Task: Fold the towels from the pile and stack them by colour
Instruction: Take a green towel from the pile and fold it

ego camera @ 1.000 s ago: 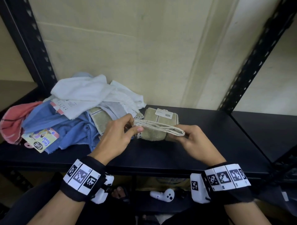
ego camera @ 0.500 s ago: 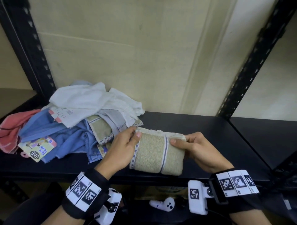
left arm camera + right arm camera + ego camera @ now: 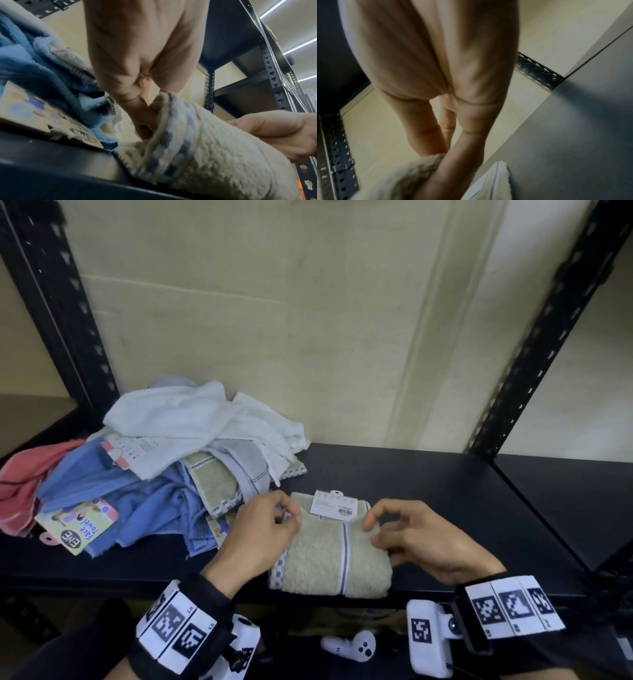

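Between the hands lies the folded beige towel [image 3: 329,556]. Left hand [image 3: 260,537] pinches its corner; right hand [image 3: 421,539], fingers curled, presses it. Square edges before release.

A black shelf [image 3: 428,474] is carrying everything, running between slotted black uprights [image 3: 548,320] against a cream wall. A loose pile [image 3: 164,467] of towels is lying on its left part: white ones on top, blue and beige beneath, a pink towel [image 3: 24,484] trailing off at the far left. A printed card [image 3: 77,525] is resting at the pile's front. A folded beige towel [image 3: 329,556] is sitting flat near the front edge, just right of the pile.
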